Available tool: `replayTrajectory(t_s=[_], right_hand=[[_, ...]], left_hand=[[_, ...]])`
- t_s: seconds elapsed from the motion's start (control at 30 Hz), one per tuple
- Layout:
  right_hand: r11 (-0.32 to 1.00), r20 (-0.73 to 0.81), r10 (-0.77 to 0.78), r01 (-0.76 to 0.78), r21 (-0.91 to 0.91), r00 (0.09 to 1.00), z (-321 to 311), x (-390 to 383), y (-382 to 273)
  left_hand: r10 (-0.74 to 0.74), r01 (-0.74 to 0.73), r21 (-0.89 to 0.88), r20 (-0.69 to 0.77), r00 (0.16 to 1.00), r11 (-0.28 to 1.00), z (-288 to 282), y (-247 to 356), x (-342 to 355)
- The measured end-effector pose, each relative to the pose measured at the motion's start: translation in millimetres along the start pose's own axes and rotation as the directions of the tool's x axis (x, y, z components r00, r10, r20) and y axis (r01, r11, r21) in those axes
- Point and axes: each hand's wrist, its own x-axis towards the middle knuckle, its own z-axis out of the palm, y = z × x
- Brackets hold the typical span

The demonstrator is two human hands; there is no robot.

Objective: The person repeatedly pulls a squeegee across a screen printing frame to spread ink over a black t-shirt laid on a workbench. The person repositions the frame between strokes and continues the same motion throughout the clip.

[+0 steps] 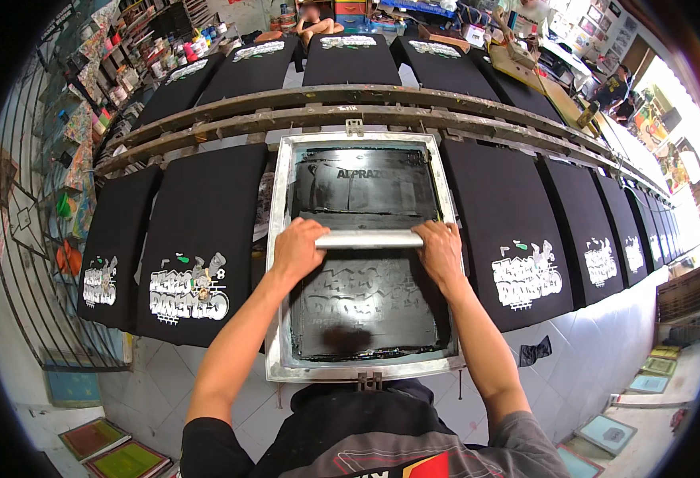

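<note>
A metal-framed printing screen (276, 179) lies in front of me, its mesh coated with dark ink. Across its middle stretches a squeegee (370, 239) with a light metal handle. My left hand (298, 253) wraps round the left end of that handle, and my right hand (441, 251) grips the right end. Above the squeegee the mesh (358, 191) looks wet and glossy. Below it, a faint lettering design shows through the mesh, with a dark smear near the lower edge. The squeegee's blade is hidden beneath the handle.
Black shirts on boards, printed in white, stand on both sides: one at left (202, 231), one at right (513, 231). Wooden rails (382, 95) run behind the screen, with more shirts beyond. A person (322, 20) sits at the back. Framed screens (131, 460) rest on the floor.
</note>
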Motion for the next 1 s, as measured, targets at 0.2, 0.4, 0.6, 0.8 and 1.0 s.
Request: replayTrajectory(t_s=[0.2, 0.4, 0.6, 0.8, 1.0], right_hand=[[1.000, -0.009, -0.020, 0.020, 0.020, 1.000, 17.0, 7.5, 10.9], [1.000, 0.101, -0.016, 0.015, 0.007, 0.995, -14.8, -84.1, -28.6], [0.998, 0.067, -0.013, 0.008, 0.063, 0.998, -50.4, -224.6, -69.3], [0.999, 0.068, -0.014, 0.011, 0.037, 0.998, -60.5, -212.6, -70.3], [0.998, 0.200, -0.020, 0.007, 0.065, 0.980, -94.9, -224.1, -86.1]], left_hand=[[0.036, -0.038, -0.026, -0.071, 0.997, 0.999, 20.7, -10.3, 8.6], [-0.011, 0.011, -0.005, 0.045, 0.999, 1.000, -3.8, 31.1, -80.9], [-0.027, 0.027, 0.000, 0.069, 0.997, 1.000, -17.9, 114.3, -224.5], [-0.045, 0.047, -0.037, 0.072, 0.996, 0.998, -21.4, 113.0, -212.5], [-0.045, 0.055, -0.083, 0.117, 0.992, 0.995, -39.6, 124.2, -230.2]])
